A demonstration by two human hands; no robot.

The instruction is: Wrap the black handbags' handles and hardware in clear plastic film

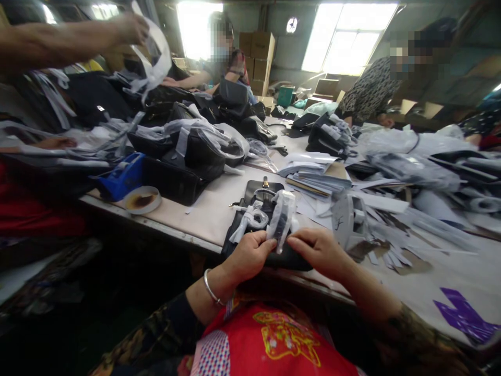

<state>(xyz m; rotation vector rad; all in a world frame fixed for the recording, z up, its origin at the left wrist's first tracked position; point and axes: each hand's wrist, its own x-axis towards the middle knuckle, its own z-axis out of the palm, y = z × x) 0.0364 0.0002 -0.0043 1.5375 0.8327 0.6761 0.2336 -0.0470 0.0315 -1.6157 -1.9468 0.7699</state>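
Observation:
A black handbag (250, 196) lies at the table's near edge in front of me. On top of it are a coiled strap in white wrapping (256, 216) and a band-like strap in clear plastic wrap (285, 211). My left hand (247, 255) is closed, thumb and finger pinching the lower left side of the plastic-wrapped strap. From the other side, my right hand (323, 251) is closed with its fingertips pinched at the strap's lower right edge. What lies under the right fingers is partly hidden.
Wrapped black bags (195, 151) crowd the left. A tape roll (142, 200) sits beside a blue tape dispenser (121, 176). Paper stacks (317, 175), a white reel (346, 222) and scraps lie right. A co-worker's hand (133, 28) holds a white strip; other people work beyond.

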